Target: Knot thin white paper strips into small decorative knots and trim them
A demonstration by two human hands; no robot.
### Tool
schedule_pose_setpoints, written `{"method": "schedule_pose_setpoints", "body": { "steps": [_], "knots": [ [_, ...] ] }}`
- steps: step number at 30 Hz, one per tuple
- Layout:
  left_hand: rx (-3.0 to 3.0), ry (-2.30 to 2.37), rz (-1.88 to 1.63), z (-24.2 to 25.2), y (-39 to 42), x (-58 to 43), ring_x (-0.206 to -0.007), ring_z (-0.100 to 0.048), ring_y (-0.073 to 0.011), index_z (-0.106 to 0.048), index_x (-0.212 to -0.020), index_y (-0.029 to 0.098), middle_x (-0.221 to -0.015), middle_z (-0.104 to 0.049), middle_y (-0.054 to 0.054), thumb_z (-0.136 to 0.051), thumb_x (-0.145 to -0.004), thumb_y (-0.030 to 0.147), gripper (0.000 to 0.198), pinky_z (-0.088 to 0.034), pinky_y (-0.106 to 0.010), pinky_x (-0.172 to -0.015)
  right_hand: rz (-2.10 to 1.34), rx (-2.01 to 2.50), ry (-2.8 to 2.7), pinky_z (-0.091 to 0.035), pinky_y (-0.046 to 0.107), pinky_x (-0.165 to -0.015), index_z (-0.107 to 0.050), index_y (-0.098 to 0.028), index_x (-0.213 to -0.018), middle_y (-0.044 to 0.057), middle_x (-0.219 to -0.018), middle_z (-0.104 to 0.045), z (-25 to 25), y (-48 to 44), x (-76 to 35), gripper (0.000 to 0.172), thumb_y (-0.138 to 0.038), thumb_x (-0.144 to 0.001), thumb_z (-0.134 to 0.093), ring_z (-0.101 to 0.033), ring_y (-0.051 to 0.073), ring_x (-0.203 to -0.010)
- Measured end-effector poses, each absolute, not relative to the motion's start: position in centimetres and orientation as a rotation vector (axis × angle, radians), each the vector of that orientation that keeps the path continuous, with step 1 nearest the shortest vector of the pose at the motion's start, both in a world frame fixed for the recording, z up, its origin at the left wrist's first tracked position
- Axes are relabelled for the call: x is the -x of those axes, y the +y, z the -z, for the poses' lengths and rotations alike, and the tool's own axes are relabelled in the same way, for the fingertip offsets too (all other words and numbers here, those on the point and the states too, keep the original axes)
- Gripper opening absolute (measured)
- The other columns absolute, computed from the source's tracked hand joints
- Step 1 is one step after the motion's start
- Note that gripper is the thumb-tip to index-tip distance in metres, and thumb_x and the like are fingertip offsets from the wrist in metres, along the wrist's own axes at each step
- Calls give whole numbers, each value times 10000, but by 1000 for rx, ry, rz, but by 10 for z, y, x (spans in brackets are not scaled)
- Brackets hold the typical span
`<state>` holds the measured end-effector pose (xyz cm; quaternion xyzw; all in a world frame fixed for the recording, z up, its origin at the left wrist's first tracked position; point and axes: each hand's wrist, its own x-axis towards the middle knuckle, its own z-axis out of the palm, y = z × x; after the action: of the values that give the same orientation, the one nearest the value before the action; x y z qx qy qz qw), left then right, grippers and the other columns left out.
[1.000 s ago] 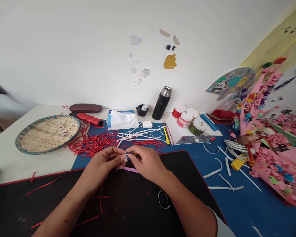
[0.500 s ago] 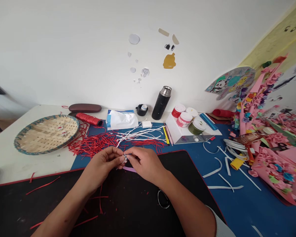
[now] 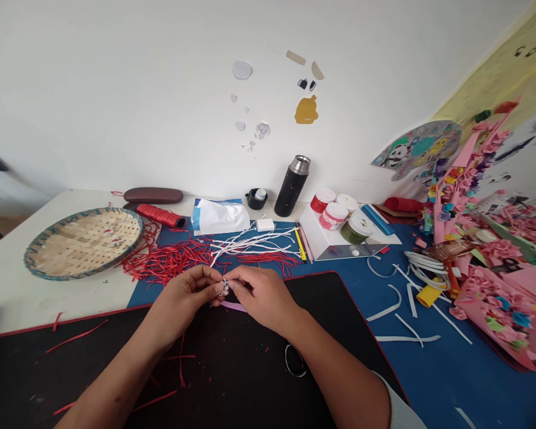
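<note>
Between my two hands, above the black mat (image 3: 250, 369), is a small white knotted cord piece (image 3: 224, 288) with little loops. My left hand (image 3: 195, 289) pinches it from the left, thumb and fingertips closed on it. From the right, my right hand (image 3: 259, 293) has its thumb and index finger closed at the same piece. How the cord runs inside the fingers is hidden. A thin lilac strip (image 3: 233, 305) lies just under the fingertips, partly covered by my right hand.
Red cords (image 3: 174, 259) and white cords (image 3: 254, 243) lie beyond my hands. A woven basket (image 3: 40, 271) stands left, a black flask (image 3: 292, 187) at the back, paint jars (image 3: 333, 215) on a white box. Scissors (image 3: 295, 363) sit partly under my right forearm.
My hands stay almost in place. The small white knotted piece has turned slightly between my fingertips.
</note>
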<state>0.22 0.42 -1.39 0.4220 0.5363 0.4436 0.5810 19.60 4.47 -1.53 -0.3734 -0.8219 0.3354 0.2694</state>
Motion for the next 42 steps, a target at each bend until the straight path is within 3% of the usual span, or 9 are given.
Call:
{"method": "schedule_pose_setpoints", "body": {
  "steps": [7, 15, 27, 36, 42],
  "knots": [
    [-991, 1260, -1023, 15, 5, -1, -672, -670, -209, -732, -819, 224, -687, -735, -8, -926, -664, 554, 413, -525, -323, -672, -911, 1010, -2224, -514, 271, -823, -767, -256, -1110, 15, -1040, -828, 14, 45, -196, 190, -153, -1031, -628, -764, 183, -921],
    [-950, 1254, -1048, 15, 5, -1, -697, -680, -213, -739, -843, 219, -713, -750, -16, -949, -648, 567, 450, -526, -324, -680, -862, 1104, -2243, -433, 258, -657, -763, -246, -1154, -10, -820, -782, 11, 44, -197, 191, -184, -1007, -657, -672, 153, -671],
    [-813, 1180, -1080, 18, 3, -2, -726, -691, -184, -767, -854, 201, -739, -778, -16, -1000, -625, 531, 464, -519, -283, -698, -653, 1067, -2323, -443, 273, -727, -714, -227, -1017, 26, -949, -810, 17, 43, -197, 117, -188, -1033, -605, -743, 185, -833],
    [-636, 1102, -1097, 22, 3, -4, -676, -716, -156, -789, -844, 181, -713, -790, -23, -1059, -563, 403, 449, -562, -229, -661, -383, 1073, -2416, -324, 289, -610, -683, -198, -962, 8, -783, -781, 24, 43, -195, 107, -233, -1030, -608, -720, 177, -680],
    [-521, 1089, -1084, 19, 3, -5, -661, -718, -141, -803, -812, 159, -717, -778, -27, -1089, -503, 348, 461, -592, -191, -627, -328, 1051, -2440, -314, 292, -600, -669, -203, -937, -1, -779, -779, 26, 43, -195, 137, -229, -1038, -581, -707, 160, -662]
  ]
}}
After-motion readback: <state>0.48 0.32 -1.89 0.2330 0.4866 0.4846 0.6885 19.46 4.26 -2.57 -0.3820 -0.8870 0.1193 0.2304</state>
